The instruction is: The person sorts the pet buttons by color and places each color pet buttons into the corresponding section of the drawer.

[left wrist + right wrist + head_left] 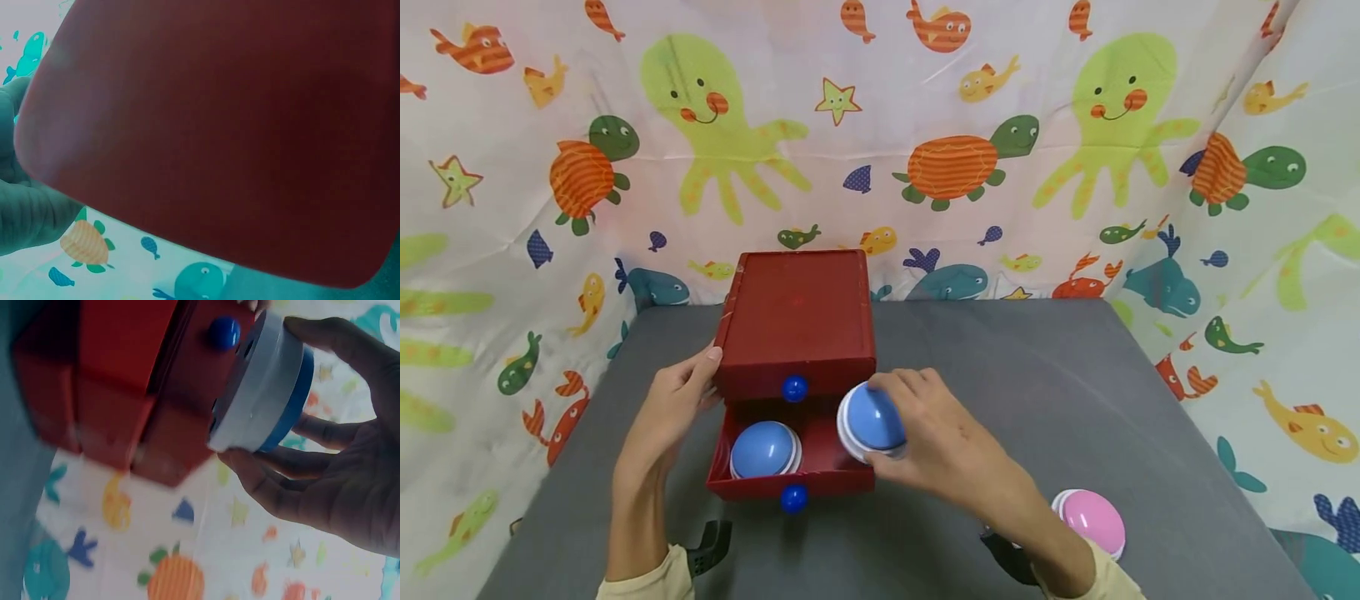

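Note:
A small red drawer box (801,321) with blue knobs stands on the grey table, its lower drawer (829,487) pulled out. My left hand (681,396) holds the box at its left front edge; some of its fingers are hidden. In the left wrist view a red panel (206,144) of the box covers most of the picture. Over the right side of the drawer, my right hand (936,429) grips a blue dome-topped push button (876,417) with a white base, tilted. In the right wrist view, thumb and fingers hold the button's white base (256,387). Another blue button (765,450) lies in the drawer's left side.
A pink dome-topped button (1093,521) lies on the grey table (1000,358) at the right, beside my right forearm. Behind the table and along its sides hangs a curtain (865,217) printed with sea animals. The upper drawer, with its blue knob (794,388), is closed.

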Available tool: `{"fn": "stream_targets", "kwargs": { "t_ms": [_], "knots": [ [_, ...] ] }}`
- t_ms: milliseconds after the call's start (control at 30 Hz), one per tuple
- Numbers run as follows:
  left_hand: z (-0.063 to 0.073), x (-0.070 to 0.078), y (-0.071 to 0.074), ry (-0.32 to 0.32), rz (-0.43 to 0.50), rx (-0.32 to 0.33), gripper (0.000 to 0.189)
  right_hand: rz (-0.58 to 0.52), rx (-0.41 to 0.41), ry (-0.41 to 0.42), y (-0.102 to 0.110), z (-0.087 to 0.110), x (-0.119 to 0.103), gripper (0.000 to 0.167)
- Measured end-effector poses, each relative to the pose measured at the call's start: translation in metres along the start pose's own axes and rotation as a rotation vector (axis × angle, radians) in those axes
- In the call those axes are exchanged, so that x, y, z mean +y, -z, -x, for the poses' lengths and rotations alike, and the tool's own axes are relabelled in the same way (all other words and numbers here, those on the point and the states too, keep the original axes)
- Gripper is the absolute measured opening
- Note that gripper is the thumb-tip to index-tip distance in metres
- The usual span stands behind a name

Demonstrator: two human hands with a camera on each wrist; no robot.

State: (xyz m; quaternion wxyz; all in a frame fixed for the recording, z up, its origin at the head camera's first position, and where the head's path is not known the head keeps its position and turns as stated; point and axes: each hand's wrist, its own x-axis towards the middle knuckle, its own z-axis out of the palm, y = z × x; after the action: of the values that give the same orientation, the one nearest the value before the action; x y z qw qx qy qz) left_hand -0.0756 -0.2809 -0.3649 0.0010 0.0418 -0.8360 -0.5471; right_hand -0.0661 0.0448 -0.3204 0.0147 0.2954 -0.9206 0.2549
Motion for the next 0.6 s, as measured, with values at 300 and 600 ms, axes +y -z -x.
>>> {"fn": "stream_targets", "kwargs": {
  "t_ms": [300,600],
  "knots": [
    [0.000,-0.001,-0.002,0.019,0.016,-0.026,0.074,0.258,0.010,0.144,-0.049,-0.022,-0.020,0.066],
    [-0.002,0.000,-0.001,0.023,0.015,0.002,0.074,0.361,-0.040,0.058,-0.059,-0.038,-0.033,0.053]
  ]
}}
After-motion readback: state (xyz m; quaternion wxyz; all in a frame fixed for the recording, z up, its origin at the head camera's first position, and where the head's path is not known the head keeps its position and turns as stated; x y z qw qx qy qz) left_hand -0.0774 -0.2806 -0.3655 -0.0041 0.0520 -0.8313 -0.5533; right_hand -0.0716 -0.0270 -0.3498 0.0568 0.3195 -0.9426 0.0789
